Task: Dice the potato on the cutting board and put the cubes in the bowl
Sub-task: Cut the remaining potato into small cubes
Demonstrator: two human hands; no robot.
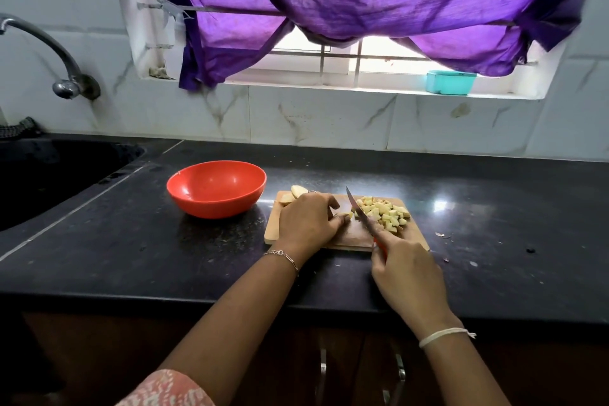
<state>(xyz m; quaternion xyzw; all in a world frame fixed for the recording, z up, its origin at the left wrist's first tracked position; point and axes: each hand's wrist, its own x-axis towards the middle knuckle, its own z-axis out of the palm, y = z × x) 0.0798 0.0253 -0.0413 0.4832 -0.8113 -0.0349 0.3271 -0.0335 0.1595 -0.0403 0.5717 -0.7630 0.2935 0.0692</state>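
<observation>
Our right hand (408, 270) is closed round the orange handle of the knife (359, 211). Our left hand (306, 224) is curled, its fingertips pinning a small potato piece (346, 215) to the cutting board (273, 234). The blade stands just at three o'clock of that piece, between it and the heap of cubes (384, 212) on the board's right half.

We judge the dicing to be well along but unfinished. The next move calls for a downward cut close to the fingertips, with the left hand drawing back toward nine o'clock.

The knife's long axis runs from five o'clock to eleven o'clock, tip toward eleven. The pinned piece is too hidden to give an axis.

Two uncut potato slabs (296, 192) wait at the board's far-left corner. The red bowl (216, 188) sits on the tabletop (494, 208) at ten o'clock of the board, with no cubes showing in it.
</observation>
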